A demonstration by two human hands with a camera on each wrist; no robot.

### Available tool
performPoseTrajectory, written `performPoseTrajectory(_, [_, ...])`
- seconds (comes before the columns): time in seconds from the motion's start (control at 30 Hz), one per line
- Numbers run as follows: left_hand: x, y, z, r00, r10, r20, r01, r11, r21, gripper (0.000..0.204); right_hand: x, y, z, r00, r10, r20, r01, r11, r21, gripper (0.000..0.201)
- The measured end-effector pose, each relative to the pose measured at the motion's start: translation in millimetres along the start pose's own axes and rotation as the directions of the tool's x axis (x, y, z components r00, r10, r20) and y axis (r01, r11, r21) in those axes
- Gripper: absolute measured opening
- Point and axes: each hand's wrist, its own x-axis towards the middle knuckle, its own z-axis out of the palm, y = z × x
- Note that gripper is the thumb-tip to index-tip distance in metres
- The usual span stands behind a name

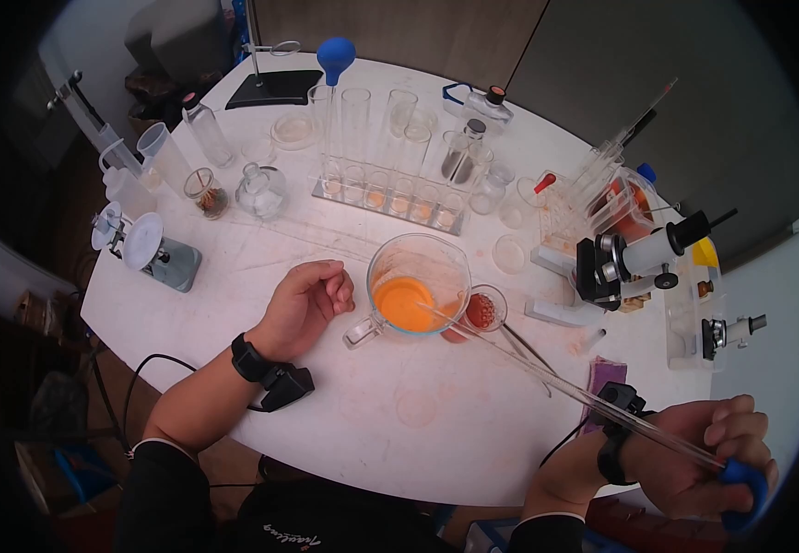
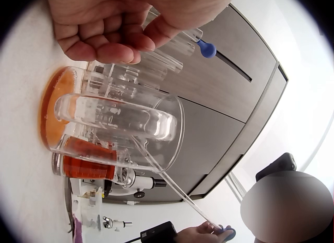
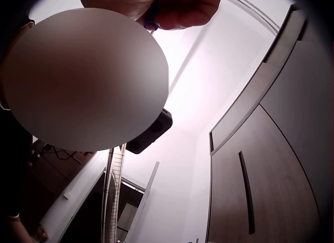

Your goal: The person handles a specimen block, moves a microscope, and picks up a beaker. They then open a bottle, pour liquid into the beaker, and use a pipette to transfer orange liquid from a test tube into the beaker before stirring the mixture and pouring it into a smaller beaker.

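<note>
My right hand (image 1: 685, 456) grips a long glass pipette (image 1: 593, 398) near its upper end, fingers around the blue rubber bulb (image 1: 745, 488). The pipette slants down to the left, its lower end inside a clear glass jug (image 1: 450, 258). Orange liquid (image 1: 404, 304) lies in the jug's bottom. Left of the jug, above its handle (image 1: 361, 334), my left hand (image 1: 298, 309) has loosely curled fingers and holds nothing. Just right of the jug stands a small beaker of red-orange liquid (image 2: 88, 159). Graduation marks show on the pipette (image 3: 116, 185) in the right wrist view.
Behind the jug stands a rack (image 1: 386, 207) of small cups and tubes, with another blue-bulbed pipette (image 1: 335, 60). A microscope (image 1: 625, 263) is at right, a balance scale (image 1: 155, 249) at left. Tweezers (image 1: 528, 359) and a purple cloth (image 1: 607, 370) lie near the right forearm.
</note>
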Motion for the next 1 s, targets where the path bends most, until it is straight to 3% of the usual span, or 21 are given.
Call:
performPoseTrajectory(0.27, [0.0,0.0,0.1,1.0,0.005,0.006,-0.005,1.0,0.007,0.032,-1.8,-0.3,2.0,1.0,0.013,0.0,-0.013,1.0,-0.027,0.045])
performPoseTrajectory(0.57, [0.3,0.0,0.3,1.0,0.004,0.003,-0.004,1.0,-0.001,0.032,0.0,6.9,-13.2,0.992,0.025,0.126,-0.055,0.968,0.244,0.054])
performPoseTrajectory(0.73, [0.6,-0.4,-0.6,1.0,0.004,0.004,-0.004,1.0,-0.006,0.032,2.2,8.2,-22.9,0.987,0.054,0.15,-0.096,0.953,0.286,0.053])
performPoseTrajectory(1.0, [0.6,-0.7,-1.0,1.0,0.01,0.01,-0.01,1.0,-0.002,0.032,1.9,9.2,-25.1,0.989,0.052,0.141,-0.081,0.973,0.214,0.045])
